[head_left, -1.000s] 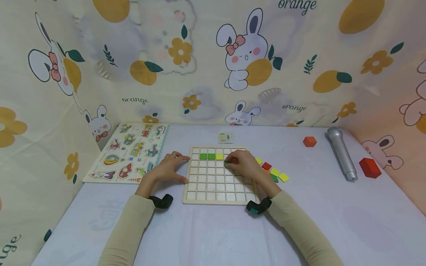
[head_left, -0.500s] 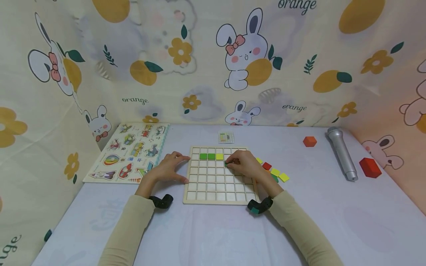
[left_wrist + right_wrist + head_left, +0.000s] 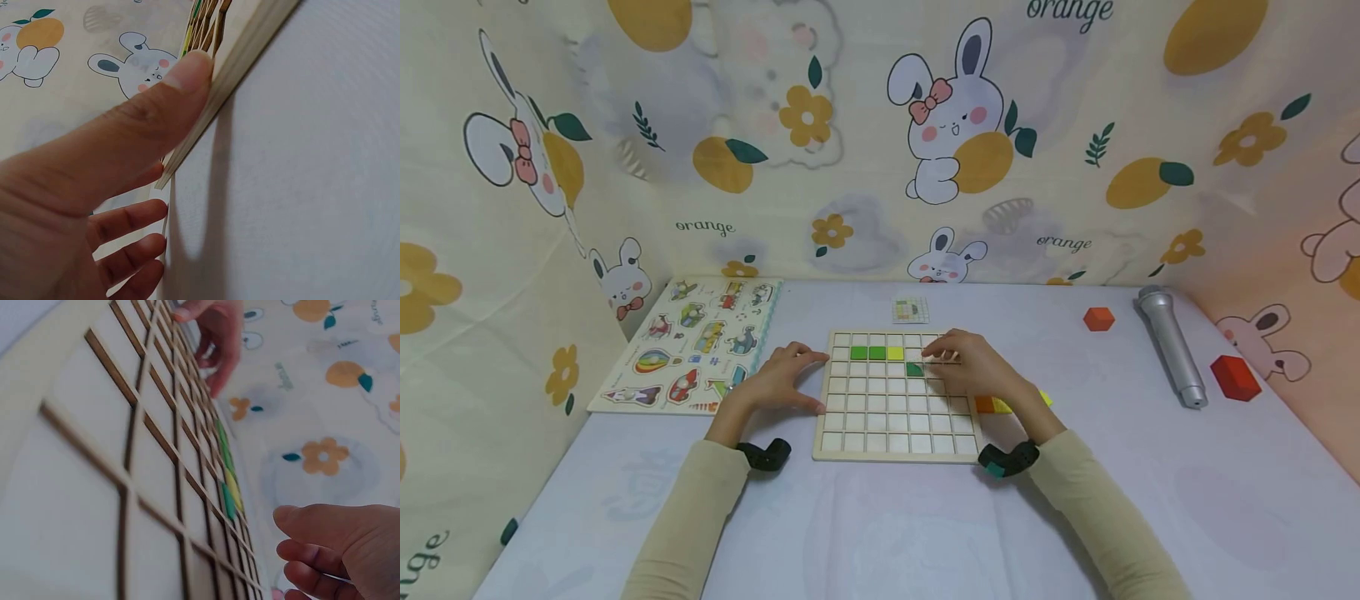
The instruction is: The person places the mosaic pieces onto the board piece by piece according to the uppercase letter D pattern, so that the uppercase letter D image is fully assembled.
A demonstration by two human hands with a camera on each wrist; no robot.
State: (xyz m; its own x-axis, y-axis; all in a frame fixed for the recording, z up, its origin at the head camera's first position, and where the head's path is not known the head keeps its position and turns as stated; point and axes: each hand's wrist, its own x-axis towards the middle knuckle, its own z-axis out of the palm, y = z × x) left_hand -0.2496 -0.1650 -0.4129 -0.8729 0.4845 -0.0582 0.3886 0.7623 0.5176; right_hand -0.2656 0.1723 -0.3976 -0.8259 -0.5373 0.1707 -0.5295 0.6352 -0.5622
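Observation:
A wooden grid board (image 3: 897,457) lies mid-table, and two green square tiles (image 3: 868,353) and a yellow tile (image 3: 896,353) fill cells in its second row. One row lower, a dark green tile with a rounded side (image 3: 914,369) lies in a cell. Just right of it my right hand (image 3: 966,362) hovers over the board, fingers loosely bent and holding nothing; the right wrist view shows thumb and fingertips apart. My left hand (image 3: 778,379) touches the board's left edge with spread thumb and index finger. In the left wrist view its thumb (image 3: 181,78) rests along the rim.
Orange (image 3: 985,405) and yellow tiles (image 3: 1002,406) lie right of the board, partly hidden by my right forearm. A small patterned card (image 3: 910,310) lies behind it. A picture puzzle board (image 3: 700,342) is at left; red blocks (image 3: 1235,378) and a silver microphone-shaped object (image 3: 1171,346) at right.
My right hand has let go of the dark green tile, which now lies in its cell. The hand has shifted right and its fingers have spread. The left hand has stayed put.

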